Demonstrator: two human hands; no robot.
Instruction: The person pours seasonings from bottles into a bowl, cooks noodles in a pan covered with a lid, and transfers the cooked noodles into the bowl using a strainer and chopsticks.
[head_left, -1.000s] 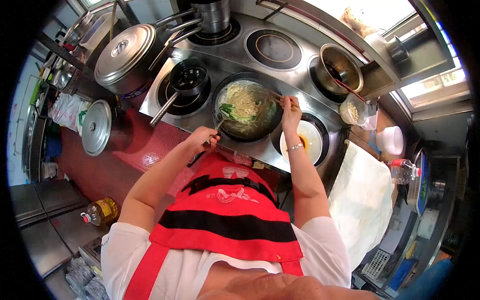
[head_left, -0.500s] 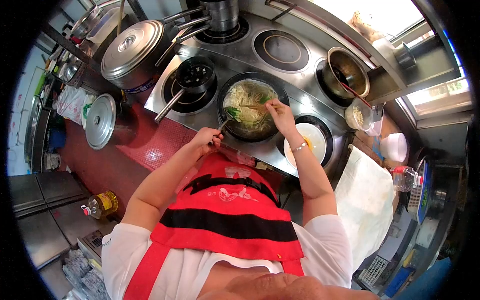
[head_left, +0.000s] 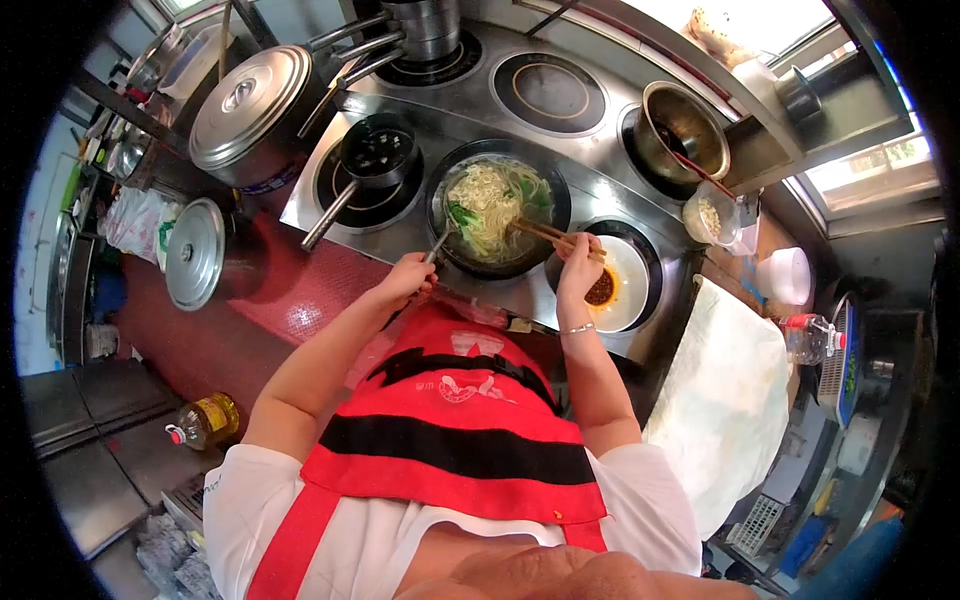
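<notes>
My left hand [head_left: 408,278] is closed round the metal handle [head_left: 438,244] of a utensil that reaches into the left side of the dark wok [head_left: 562,205]. The utensil's head is hidden under the food, so I cannot tell its kind. Pale noodles [head_left: 487,195] lie in broth in the wok, with green leaves [head_left: 462,216] at their left. Wooden chopsticks [head_left: 540,232] are gripped in my right hand [head_left: 577,268], their tips in the noodles. Just below that hand is a white bowl [head_left: 632,290] with dark reddish-brown sauce in it.
A small saucepan [head_left: 378,150] stands left of the wok, its handle pointing towards me. Behind it are a large lidded pot [head_left: 250,105] and stacked pots [head_left: 425,30]. To the right are a metal pot [head_left: 685,130], a tub of pale pieces [head_left: 708,218] and a white cloth [head_left: 720,400].
My right hand has moved down and slightly right with the chopsticks, from above the noodles to beside the bowl. The noodles are bunched higher in the wok. My left hand keeps its hold.
</notes>
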